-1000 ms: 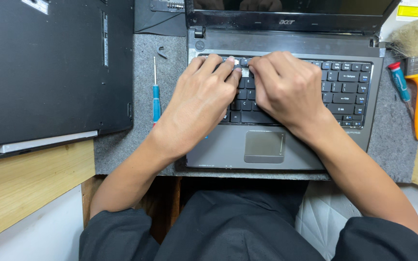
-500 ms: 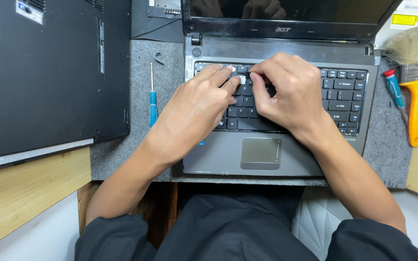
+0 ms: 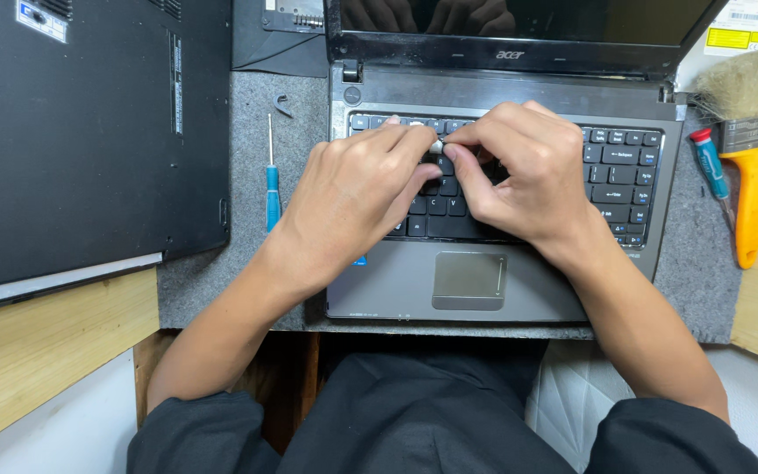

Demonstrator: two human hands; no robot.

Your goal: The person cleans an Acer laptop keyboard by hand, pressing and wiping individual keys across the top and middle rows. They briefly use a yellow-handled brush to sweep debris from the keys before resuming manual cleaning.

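An open grey laptop (image 3: 396, 281) with a black keyboard (image 3: 616, 175) lies on a grey felt mat in front of me. Both my hands rest over the middle of the keyboard. My left hand (image 3: 353, 193) and my right hand (image 3: 519, 171) meet fingertip to fingertip and pinch a small pale piece (image 3: 437, 147) between them, just above the upper key rows. The keys under my palms are hidden. I cannot tell what the small piece is.
A closed black laptop (image 3: 89, 132) lies upside down at the left on a wooden bench (image 3: 46, 351). A thin blue screwdriver (image 3: 272, 189) lies left of the grey laptop. At the right lie a red-tipped blue screwdriver (image 3: 711, 167) and a yellow-handled brush (image 3: 752, 193).
My fingertips have drawn together at the top of the keyboard, both hands now pinching the small pale piece. The view has shifted slightly.
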